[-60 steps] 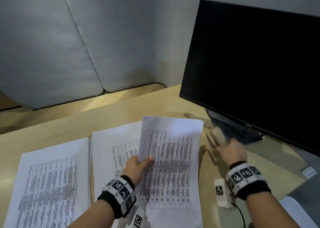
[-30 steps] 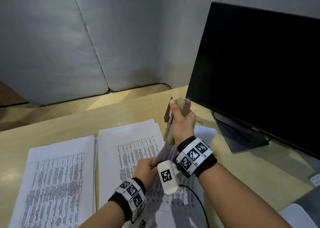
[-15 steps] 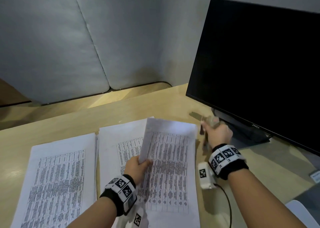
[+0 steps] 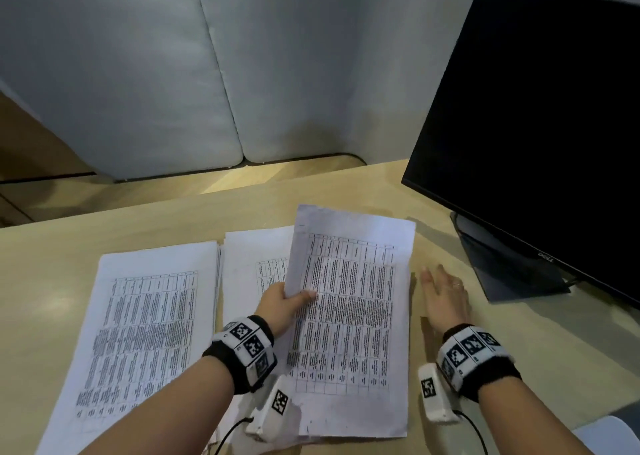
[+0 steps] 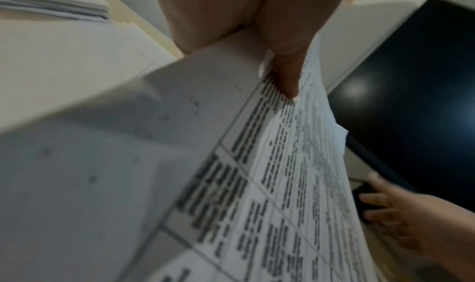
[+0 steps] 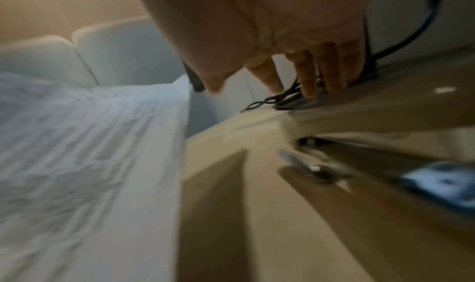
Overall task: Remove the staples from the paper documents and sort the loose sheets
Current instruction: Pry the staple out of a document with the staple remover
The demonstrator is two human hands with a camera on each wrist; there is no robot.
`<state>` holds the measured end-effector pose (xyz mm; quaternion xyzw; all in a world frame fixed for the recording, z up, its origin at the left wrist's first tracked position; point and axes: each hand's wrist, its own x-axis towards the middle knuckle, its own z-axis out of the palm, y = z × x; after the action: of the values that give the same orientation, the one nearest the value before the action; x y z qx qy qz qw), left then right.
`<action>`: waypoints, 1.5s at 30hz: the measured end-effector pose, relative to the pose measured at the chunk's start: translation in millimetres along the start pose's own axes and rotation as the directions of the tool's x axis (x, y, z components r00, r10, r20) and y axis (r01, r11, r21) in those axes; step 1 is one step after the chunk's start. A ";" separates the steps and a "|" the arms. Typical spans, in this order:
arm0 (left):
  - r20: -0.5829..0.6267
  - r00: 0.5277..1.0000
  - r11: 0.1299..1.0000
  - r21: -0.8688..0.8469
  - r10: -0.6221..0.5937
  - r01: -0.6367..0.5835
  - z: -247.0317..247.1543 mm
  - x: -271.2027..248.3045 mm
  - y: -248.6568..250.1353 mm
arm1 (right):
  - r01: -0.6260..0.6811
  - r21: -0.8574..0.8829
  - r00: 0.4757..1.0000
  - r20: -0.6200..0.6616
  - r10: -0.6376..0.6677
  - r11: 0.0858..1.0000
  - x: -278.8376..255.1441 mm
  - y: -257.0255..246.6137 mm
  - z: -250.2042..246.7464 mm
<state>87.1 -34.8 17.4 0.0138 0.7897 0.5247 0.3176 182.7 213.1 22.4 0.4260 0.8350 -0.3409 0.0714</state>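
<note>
Left hand pinches the left edge of a white printed document with a dense table of black text: thumb on top, fingers curled underneath. That edge is lifted; the lower end of the document lies on the light wooden table. Left wrist view shows the thumb pressed onto the printed face and the page sloping away, blurred.

Right hand holds nothing, fingers straight and slightly spread, palm down just right of the held document. Cannot tell if the palm touches the table. Right wrist view is motion-blurred: fingers extended, dark cables beyond them, and a small metal object on the table, too smeared to identify.

Hands are apart, one on either side of the held document.

Relative to the held document:
- partly underneath it and to the left, a second white sheet stack with a printed table, flat on the table
- further left, a third flat white stack with the same kind of printed table, just beside the second, edges nearly meeting
- to the right, past the right hand, a large black monitor, screen dark, on a dark flat stand
- behind, grey padded wall panels

Both wrists wear black bands with black-and-white square markers.
</note>
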 end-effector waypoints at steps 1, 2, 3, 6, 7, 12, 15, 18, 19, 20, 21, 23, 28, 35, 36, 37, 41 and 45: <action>-0.012 1.000 0.999 -0.045 0.000 -0.001 -7.2 -3.2 2.8 | 0.065 0.195 0.994 0.077 -0.082 0.979 -15.0 -16.7 4.4; -0.042 0.999 0.996 -0.091 0.003 -0.006 -15.9 -6.4 4.5 | 0.097 0.361 0.974 0.157 -0.163 0.928 -30.7 -33.3 9.9; -0.087 0.996 0.990 -0.141 0.003 -0.015 -26.8 -8.9 5.0 | 0.095 0.464 0.956 0.205 -0.211 0.880 -41.9 -45.5 19.1; -0.271 0.962 0.982 -0.186 -0.038 -0.014 -69.2 -13.3 -1.1 | 0.166 0.434 0.936 0.214 -0.281 0.886 -60.8 -78.2 57.3; -0.341 0.939 0.991 -0.132 -0.047 0.002 -86.7 -13.7 -6.7 | 0.205 0.384 0.926 0.222 -0.306 0.900 -65.0 -90.5 71.2; -0.558 0.825 0.910 0.288 -0.093 0.297 -176.9 -14.5 -54.0 | 0.306 0.239 0.831 0.405 -0.381 0.921 -100.8 -153.4 149.7; -0.631 0.756 0.780 0.382 -0.172 0.496 -217.1 -14.5 -92.3 | 0.358 0.166 0.770 0.503 -0.392 0.919 -119.4 -176.0 199.2; -0.685 0.693 0.691 0.390 -0.223 0.608 -236.0 -15.9 -125.4 | 0.415 -0.004 0.775 0.526 -0.351 0.910 -133.6 -188.3 230.7; -0.688 0.691 0.699 0.382 -0.222 0.605 -238.4 -15.3 -132.8 | 0.418 -0.068 0.777 0.544 -0.317 0.906 -136.8 -189.6 239.6; -0.686 0.695 0.733 0.355 -0.217 0.580 -239.1 -14.3 -138.0 | 0.427 -0.137 0.769 0.575 -0.279 0.894 -139.9 -190.2 246.3; -0.691 0.693 0.774 0.318 -0.206 0.547 -238.7 -14.2 -140.4 | 0.447 -0.203 0.753 0.611 -0.245 0.871 -143.1 -191.2 250.0; -0.711 0.676 0.826 0.251 -0.196 0.504 -237.3 -13.4 -140.4 | 0.517 -0.282 0.727 0.643 -0.241 0.808 -144.3 -192.1 253.9; -0.745 0.642 0.700 0.361 -0.181 0.616 -216.0 -3.1 -108.9 | 0.478 -0.185 0.781 0.537 -0.319 0.859 -123.1 -186.2 234.9; -0.131 0.991 0.885 0.465 0.032 0.032 -99.6 20.3 -63.4 | 0.008 -0.369 0.998 0.063 0.017 0.929 -24.3 -136.9 146.6; -0.109 0.994 0.879 0.472 -0.010 0.061 -87.6 23.7 -61.8 | -0.042 -0.347 0.997 0.048 0.062 0.937 -15.2 -127.5 137.6; -0.111 0.992 0.867 0.487 -0.057 0.104 -78.4 26.9 -60.0 | -0.066 -0.325 0.995 0.054 0.088 0.943 -8.2 -119.7 130.1; -0.226 0.958 0.842 0.470 -0.177 0.267 -58.3 33.2 -46.2 | -0.049 -0.264 0.993 0.092 0.076 0.963 6.9 -102.6 120.7; -0.295 0.925 0.893 0.305 -0.241 0.330 -60.1 39.3 -35.9 | 0.018 -0.166 0.997 0.078 -0.005 0.986 10.0 -90.6 122.3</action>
<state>35.9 -86.3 -16.9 -0.1128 0.8970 0.3209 0.2824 86.6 106.0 -28.2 0.4002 0.8595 -0.2868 0.1370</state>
